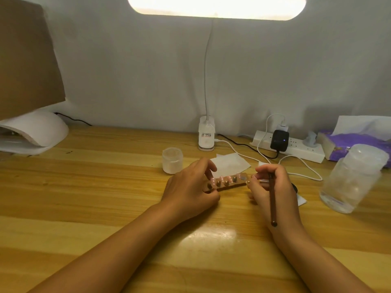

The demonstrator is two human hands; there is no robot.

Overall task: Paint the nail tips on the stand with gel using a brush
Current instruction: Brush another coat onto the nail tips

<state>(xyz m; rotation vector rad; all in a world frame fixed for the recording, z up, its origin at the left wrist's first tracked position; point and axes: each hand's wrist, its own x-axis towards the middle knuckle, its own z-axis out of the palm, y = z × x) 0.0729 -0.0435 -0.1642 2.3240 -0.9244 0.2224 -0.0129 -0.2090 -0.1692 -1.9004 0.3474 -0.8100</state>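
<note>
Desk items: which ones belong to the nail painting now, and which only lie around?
In use: stand with nail tips, brush in right hand, left hand steadying.

Lying about: small jar, big jar, power strip, tissue pack, white lamp.

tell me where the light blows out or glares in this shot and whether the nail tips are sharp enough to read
Head view: the long white lamp head at the top edge is blown out; a soft glare patch sits on the pale wooden table between the forearms; the small pink nail tips on the brown stand are slightly blurred, so gel coverage is hard to judge; the edges show wide-angle bending.
</note>
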